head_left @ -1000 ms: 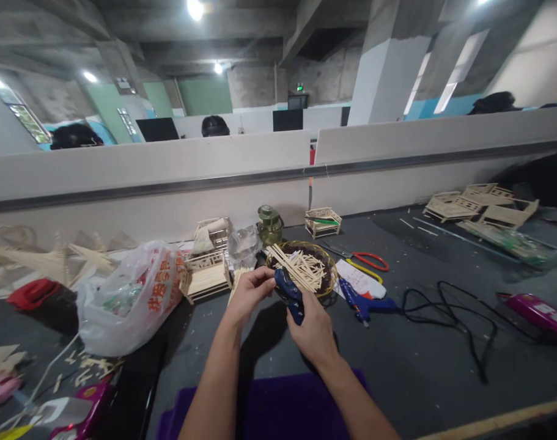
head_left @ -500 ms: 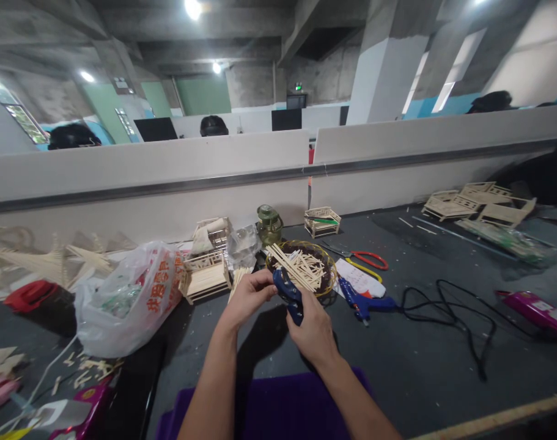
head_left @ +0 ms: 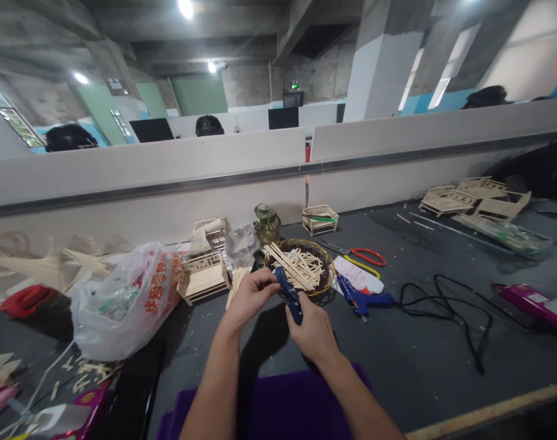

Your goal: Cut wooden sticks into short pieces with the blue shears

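Note:
My right hand [head_left: 312, 327] is wrapped round a dark blue hand tool [head_left: 287, 292] that looks like a small cutter, held up over the near side of the basket. My left hand [head_left: 253, 293] is closed in a pinch at the tool's upper end; anything between its fingertips is too small to make out. Just beyond both hands sits a round wire-rimmed basket [head_left: 332, 278] filled with thin wooden sticks [head_left: 301, 267]. More sticks [head_left: 236, 286] lie beside my left hand. A purple tray or mat [head_left: 301, 406] is below my forearms.
A blue glue gun [head_left: 365, 299], its black cord and red-yellow-handled pliers [head_left: 367, 256] lie to the right. Small wooden stick furniture [head_left: 205, 278], a green jar [head_left: 266, 223] and a white plastic bag [head_left: 122, 305] stand left and behind. A white partition [head_left: 168, 159] closes the far side.
The view has shifted slightly. Both hands stay together at the blue tool, with little visible movement.

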A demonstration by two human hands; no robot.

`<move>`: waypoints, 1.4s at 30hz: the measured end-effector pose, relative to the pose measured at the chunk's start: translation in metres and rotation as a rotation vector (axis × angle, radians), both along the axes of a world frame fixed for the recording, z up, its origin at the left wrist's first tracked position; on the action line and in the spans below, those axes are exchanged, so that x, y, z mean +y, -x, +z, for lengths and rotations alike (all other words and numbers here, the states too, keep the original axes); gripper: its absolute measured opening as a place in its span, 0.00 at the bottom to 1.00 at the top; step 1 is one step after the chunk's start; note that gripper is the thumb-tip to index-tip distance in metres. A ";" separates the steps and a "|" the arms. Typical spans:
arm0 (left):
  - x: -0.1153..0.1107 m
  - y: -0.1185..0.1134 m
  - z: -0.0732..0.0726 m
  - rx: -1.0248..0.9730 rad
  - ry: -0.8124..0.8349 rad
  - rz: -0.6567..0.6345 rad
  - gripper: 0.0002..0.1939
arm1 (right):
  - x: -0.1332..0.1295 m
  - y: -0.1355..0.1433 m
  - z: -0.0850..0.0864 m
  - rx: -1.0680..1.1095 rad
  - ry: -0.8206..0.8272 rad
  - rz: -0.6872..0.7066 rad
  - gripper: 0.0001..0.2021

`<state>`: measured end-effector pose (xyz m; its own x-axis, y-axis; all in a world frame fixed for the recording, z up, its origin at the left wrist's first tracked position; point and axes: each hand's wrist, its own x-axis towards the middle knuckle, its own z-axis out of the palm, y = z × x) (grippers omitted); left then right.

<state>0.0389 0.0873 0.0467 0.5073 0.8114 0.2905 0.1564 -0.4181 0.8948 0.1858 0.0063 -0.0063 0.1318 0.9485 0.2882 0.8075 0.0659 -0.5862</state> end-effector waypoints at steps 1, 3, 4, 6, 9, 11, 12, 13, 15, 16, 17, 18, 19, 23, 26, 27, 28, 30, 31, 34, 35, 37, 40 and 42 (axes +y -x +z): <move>0.002 -0.001 -0.002 -0.005 0.004 0.008 0.09 | 0.002 0.000 -0.001 -0.006 0.007 -0.003 0.06; 0.005 -0.004 -0.005 -0.012 0.004 0.029 0.08 | 0.006 -0.002 -0.003 -0.005 0.017 -0.001 0.06; 0.007 -0.005 -0.007 -0.013 0.002 0.041 0.08 | 0.008 -0.002 -0.004 0.004 0.020 0.004 0.06; 0.011 -0.008 -0.010 -0.016 -0.001 0.068 0.08 | 0.013 -0.004 -0.007 0.032 0.021 0.021 0.07; 0.015 -0.014 -0.015 -0.029 0.012 0.108 0.07 | 0.020 -0.007 -0.011 0.074 0.012 0.027 0.07; 0.018 -0.018 -0.018 -0.034 0.035 0.122 0.07 | 0.023 -0.009 -0.014 0.099 0.000 0.018 0.07; 0.018 -0.020 -0.020 -0.038 0.047 0.125 0.06 | 0.024 -0.010 -0.016 0.110 -0.006 0.013 0.07; 0.019 -0.022 -0.022 -0.043 0.059 0.125 0.06 | 0.025 -0.010 -0.017 0.120 -0.011 0.008 0.07; 0.020 -0.025 -0.025 -0.059 0.084 0.126 0.07 | 0.026 -0.011 -0.018 0.137 -0.017 0.000 0.07; 0.020 -0.026 -0.026 -0.070 0.098 0.128 0.07 | 0.025 -0.010 -0.018 0.149 -0.019 -0.003 0.07; 0.019 -0.027 -0.027 -0.083 0.114 0.132 0.07 | 0.024 -0.010 -0.018 0.162 -0.020 -0.005 0.07; 0.019 -0.027 -0.028 -0.094 0.134 0.135 0.07 | 0.024 -0.010 -0.017 0.178 -0.020 -0.007 0.07; 0.019 -0.027 -0.029 -0.105 0.157 0.139 0.08 | 0.022 -0.010 -0.016 0.196 -0.020 -0.009 0.07; 0.015 -0.021 -0.027 -0.165 0.246 0.178 0.11 | 0.018 -0.009 -0.012 0.296 -0.016 0.002 0.08; 0.012 -0.016 -0.022 -0.205 0.297 0.199 0.15 | 0.016 -0.010 -0.008 0.402 -0.016 0.013 0.10; 0.010 -0.015 -0.019 -0.216 0.310 0.204 0.16 | 0.016 -0.011 -0.007 0.433 -0.017 0.015 0.10; 0.009 -0.014 -0.017 -0.227 0.323 0.210 0.17 | 0.015 -0.011 -0.006 0.459 -0.022 0.018 0.11; 0.005 -0.015 -0.012 -0.246 0.351 0.208 0.17 | 0.013 -0.010 -0.004 0.494 -0.034 0.036 0.12; 0.003 -0.016 -0.010 -0.251 0.371 0.193 0.18 | 0.013 -0.009 -0.003 0.504 -0.043 0.049 0.13; -0.003 -0.021 -0.007 -0.262 0.438 0.080 0.19 | 0.010 -0.006 -0.001 0.513 -0.070 0.089 0.15; -0.005 -0.022 -0.006 -0.266 0.450 0.038 0.20 | 0.010 -0.005 0.000 0.511 -0.080 0.099 0.16; -0.007 -0.025 -0.005 -0.269 0.447 -0.022 0.20 | 0.008 -0.003 0.002 0.507 -0.097 0.106 0.17; -0.008 -0.025 -0.004 -0.271 0.415 -0.044 0.18 | 0.007 0.000 0.003 0.535 -0.115 0.102 0.18; -0.009 -0.024 -0.003 -0.282 0.408 -0.042 0.17 | 0.006 0.000 0.003 0.581 -0.121 0.111 0.20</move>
<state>0.0625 0.0788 0.0434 0.4894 0.8680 0.0844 -0.1246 -0.0262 0.9919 0.1854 0.0126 -0.0032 0.2018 0.9305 0.3058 0.3415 0.2258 -0.9124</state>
